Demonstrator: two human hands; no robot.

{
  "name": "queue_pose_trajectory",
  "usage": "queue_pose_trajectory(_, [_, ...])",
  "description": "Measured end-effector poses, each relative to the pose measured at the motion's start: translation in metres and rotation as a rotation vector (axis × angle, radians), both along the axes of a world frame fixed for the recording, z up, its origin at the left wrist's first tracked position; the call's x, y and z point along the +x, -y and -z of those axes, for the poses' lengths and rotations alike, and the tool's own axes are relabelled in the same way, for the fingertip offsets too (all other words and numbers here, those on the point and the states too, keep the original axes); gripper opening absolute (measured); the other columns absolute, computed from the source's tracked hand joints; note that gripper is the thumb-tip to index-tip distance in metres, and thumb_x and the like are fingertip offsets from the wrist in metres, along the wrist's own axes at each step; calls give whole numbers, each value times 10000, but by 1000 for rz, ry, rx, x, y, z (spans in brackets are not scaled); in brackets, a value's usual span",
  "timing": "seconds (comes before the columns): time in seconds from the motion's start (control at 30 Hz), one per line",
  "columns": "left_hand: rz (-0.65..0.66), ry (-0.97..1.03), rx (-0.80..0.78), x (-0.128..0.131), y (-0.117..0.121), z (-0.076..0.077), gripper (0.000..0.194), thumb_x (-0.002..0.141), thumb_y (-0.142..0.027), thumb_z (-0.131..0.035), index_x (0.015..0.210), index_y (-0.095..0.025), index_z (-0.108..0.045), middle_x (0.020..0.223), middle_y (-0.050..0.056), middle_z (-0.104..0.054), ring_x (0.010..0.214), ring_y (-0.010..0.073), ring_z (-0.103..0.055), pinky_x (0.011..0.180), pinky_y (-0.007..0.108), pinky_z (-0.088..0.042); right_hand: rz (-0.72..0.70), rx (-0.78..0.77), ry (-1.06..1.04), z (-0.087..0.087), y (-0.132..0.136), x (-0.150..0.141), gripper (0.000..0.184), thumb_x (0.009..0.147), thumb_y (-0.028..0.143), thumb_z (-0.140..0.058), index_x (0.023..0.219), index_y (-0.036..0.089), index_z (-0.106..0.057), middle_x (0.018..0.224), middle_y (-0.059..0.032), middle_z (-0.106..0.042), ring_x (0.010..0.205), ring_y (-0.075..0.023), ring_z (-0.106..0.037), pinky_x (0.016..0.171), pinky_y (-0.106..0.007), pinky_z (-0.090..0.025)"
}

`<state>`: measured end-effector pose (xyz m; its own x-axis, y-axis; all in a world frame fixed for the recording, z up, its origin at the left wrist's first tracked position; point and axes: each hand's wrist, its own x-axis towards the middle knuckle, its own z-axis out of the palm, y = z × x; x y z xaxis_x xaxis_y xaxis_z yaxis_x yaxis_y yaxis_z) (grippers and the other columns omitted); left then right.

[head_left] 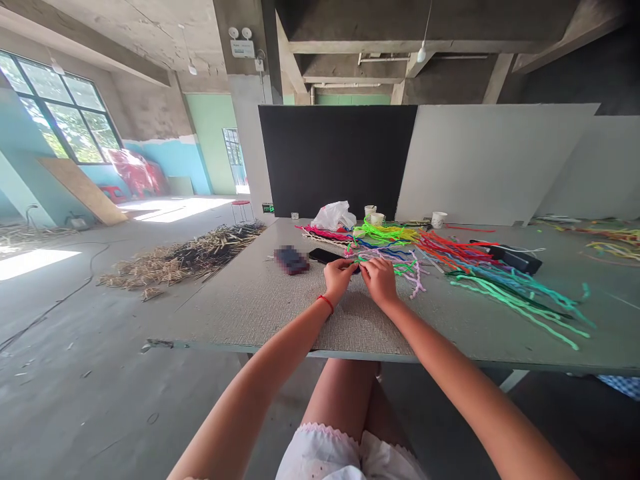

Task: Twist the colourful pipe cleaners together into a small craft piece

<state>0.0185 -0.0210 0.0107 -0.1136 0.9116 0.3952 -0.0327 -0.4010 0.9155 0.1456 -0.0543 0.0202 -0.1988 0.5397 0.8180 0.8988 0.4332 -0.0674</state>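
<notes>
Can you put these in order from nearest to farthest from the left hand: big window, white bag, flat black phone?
1. Flat black phone: just beyond the left hand.
2. White bag: farther back on the table.
3. Big window: far left, across the room.

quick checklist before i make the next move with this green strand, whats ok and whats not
1. Both hands on the green strand: ok, the left hand and right hand meet at it.
2. Grip firm: cannot tell, fingers hide most of it.
3. Space around the hands clear: not ok, a dark flat device lies beside the left hand.
4. More strands nearby: ok, mint-green strands lie to the right.
5. White cup upright: ok.
</notes>
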Motion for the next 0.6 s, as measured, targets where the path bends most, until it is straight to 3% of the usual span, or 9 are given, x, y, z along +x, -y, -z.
queue_pose_trajectory(0.33, [202, 218, -106, 9, -1, -1, 263, 621, -279, -788, 811, -111, -717, 717, 66, -713, 614, 156, -659, 679, 335, -562, 42, 28, -35, 4, -6, 5, 290, 942, 241, -378, 866, 212, -657, 801, -64, -629, 823, -217, -512, 733, -351, -303])
queue_pose_trajectory(0.6, [126, 150, -77, 7, 1, 2, 213, 650, -271, -755, 805, -128, -728, 711, 57, -714, 621, 149, -648, 538, 246, -527, 59, 23, 41, 3, -2, -1, 275, 947, 241, -391, 843, 206, -644, 779, -64, -609, 814, -216, -514, 727, -350, -299])
